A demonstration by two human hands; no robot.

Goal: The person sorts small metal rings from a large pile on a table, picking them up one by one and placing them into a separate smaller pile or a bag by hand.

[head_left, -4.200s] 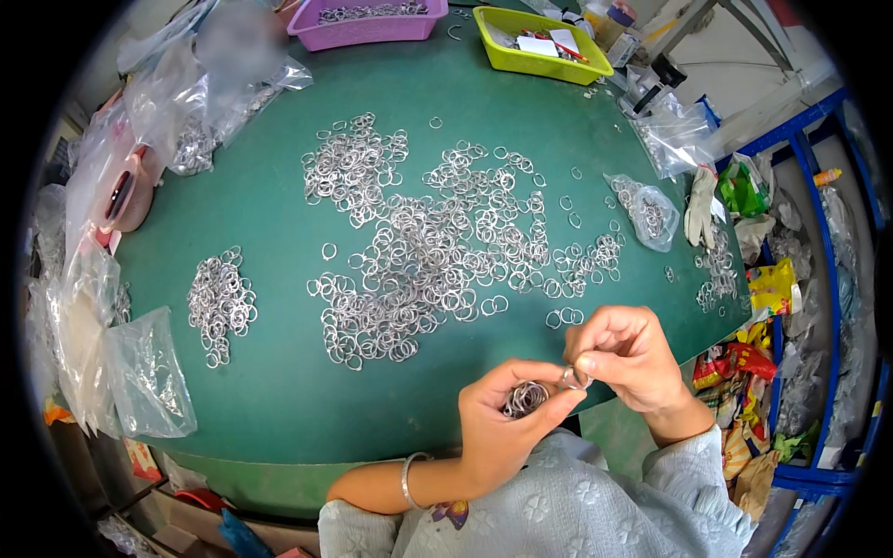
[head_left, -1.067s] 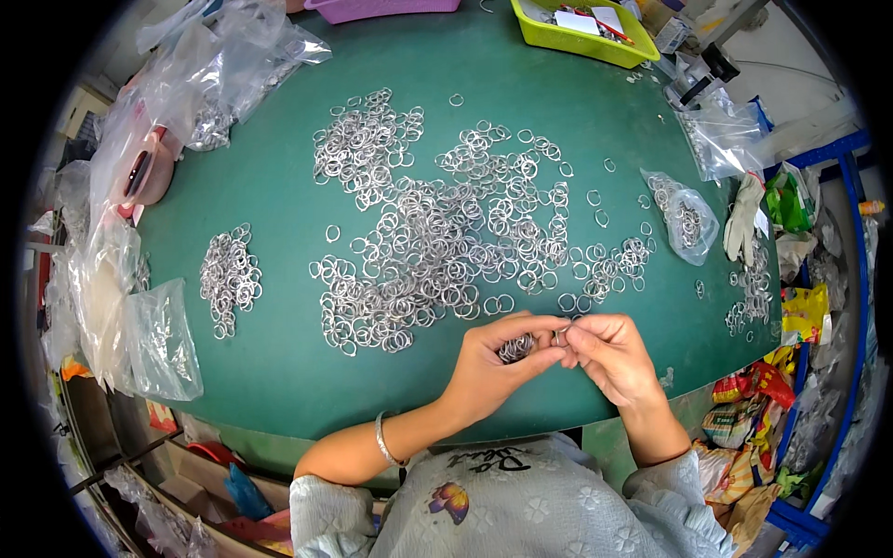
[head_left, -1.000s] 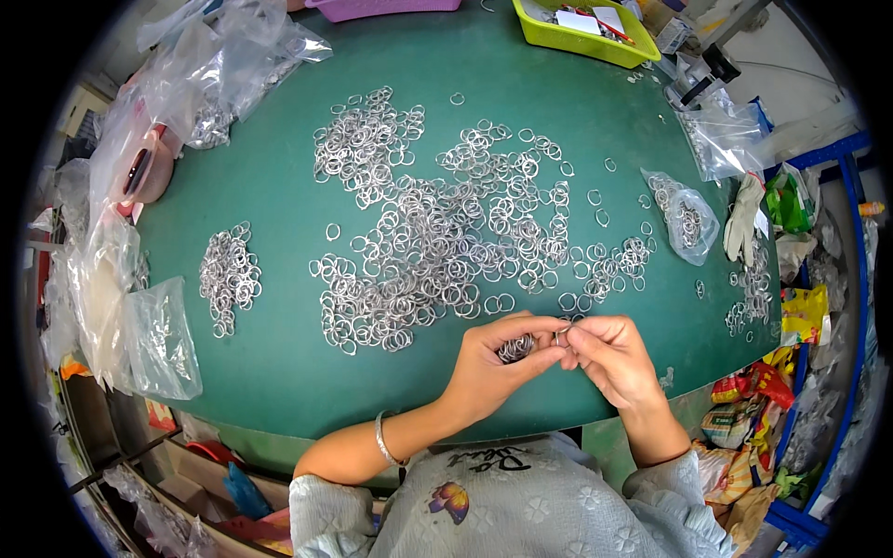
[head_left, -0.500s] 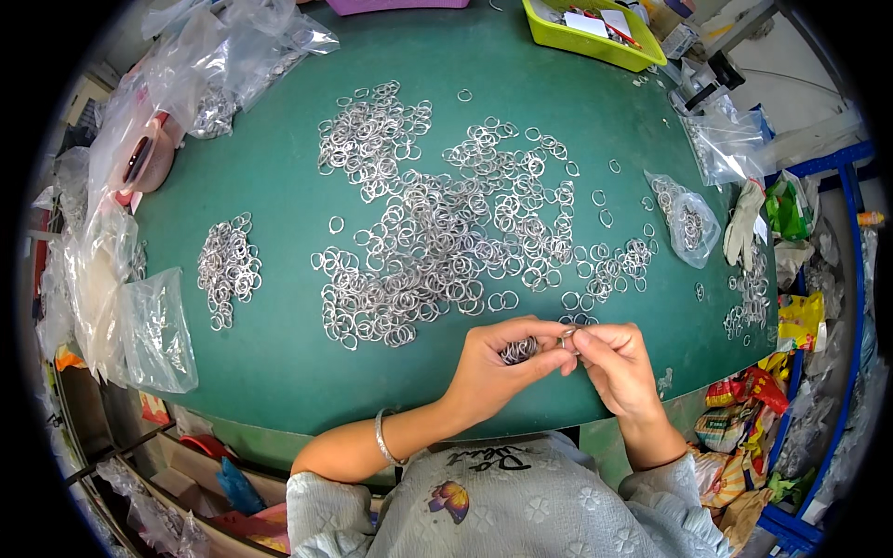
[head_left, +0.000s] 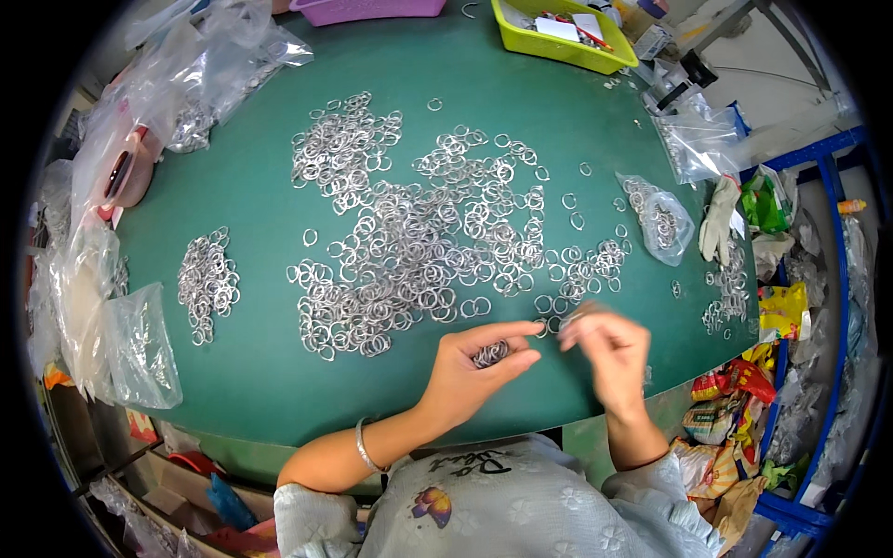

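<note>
A cluster of small silver metal rings point(head_left: 489, 353) sits in my left hand point(head_left: 458, 379), the fingers curled round it. The left thumb and forefinger reach forward with their tips a little apart. My right hand point(head_left: 614, 358) is beside it, its fingers smeared by motion, so I cannot make out what they hold. Just beyond the right fingertips lies a loose group of rings point(head_left: 595, 265). A wide heap of the same rings point(head_left: 400, 251) spreads over the green table point(head_left: 298, 400) in front of both hands.
A separate ring pile point(head_left: 208, 284) lies at left, beside clear plastic bags point(head_left: 144, 349) and a pink container point(head_left: 135, 172). Along the far edge stand a purple tray point(head_left: 367, 9) and a yellow-green tray point(head_left: 558, 48). At right are a bag of rings point(head_left: 663, 223) and a glove point(head_left: 719, 221).
My right hand has come away from the left and moved toward the rings on the table, its fingers blurred. My left hand keeps its cluster of rings. The whole view has shifted slightly.
</note>
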